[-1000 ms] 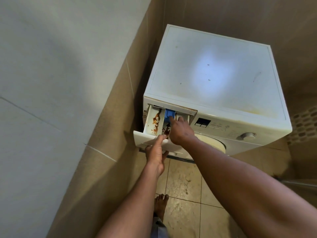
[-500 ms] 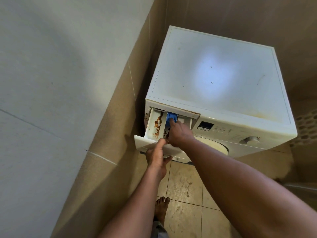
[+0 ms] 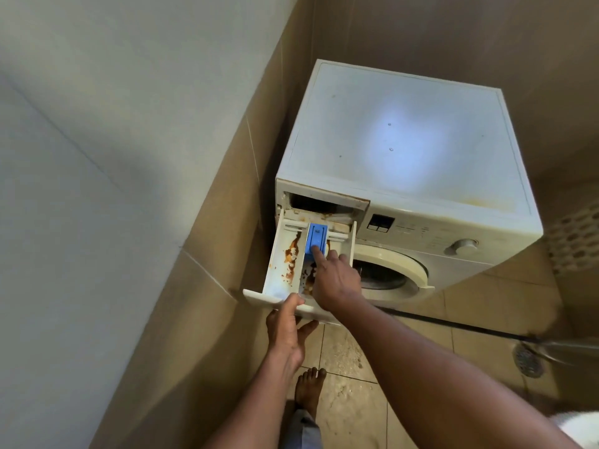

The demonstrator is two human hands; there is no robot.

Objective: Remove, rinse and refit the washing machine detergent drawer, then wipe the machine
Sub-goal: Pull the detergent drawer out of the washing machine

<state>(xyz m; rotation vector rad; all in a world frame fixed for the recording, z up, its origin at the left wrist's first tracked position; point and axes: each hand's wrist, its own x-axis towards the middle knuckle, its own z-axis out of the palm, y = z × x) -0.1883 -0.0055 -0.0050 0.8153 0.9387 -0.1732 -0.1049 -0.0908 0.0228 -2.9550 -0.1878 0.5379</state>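
A white washing machine [image 3: 405, 150] stands in the corner. Its white detergent drawer [image 3: 282, 264], stained with rusty brown residue, is pulled far out of its dark slot [image 3: 321, 205]. My left hand [image 3: 287, 328] grips the drawer's front panel, thumb on top and fingers beneath. My right hand [image 3: 334, 277] reaches into the drawer, its index finger pressing the near end of the blue insert [image 3: 316, 239] in the middle compartment.
A tiled wall [image 3: 129, 189] runs close along the drawer's left side. The round door [image 3: 389, 270] and a control knob [image 3: 462, 246] sit to the right. My bare foot [image 3: 309, 387] stands on the beige floor tiles. A floor drain [image 3: 528, 361] lies at right.
The drawer has slid much farther out of the machine, exposing the whole blue insert and the dark slot. My left hand pulled back with the front panel; my right finger stays on the insert.
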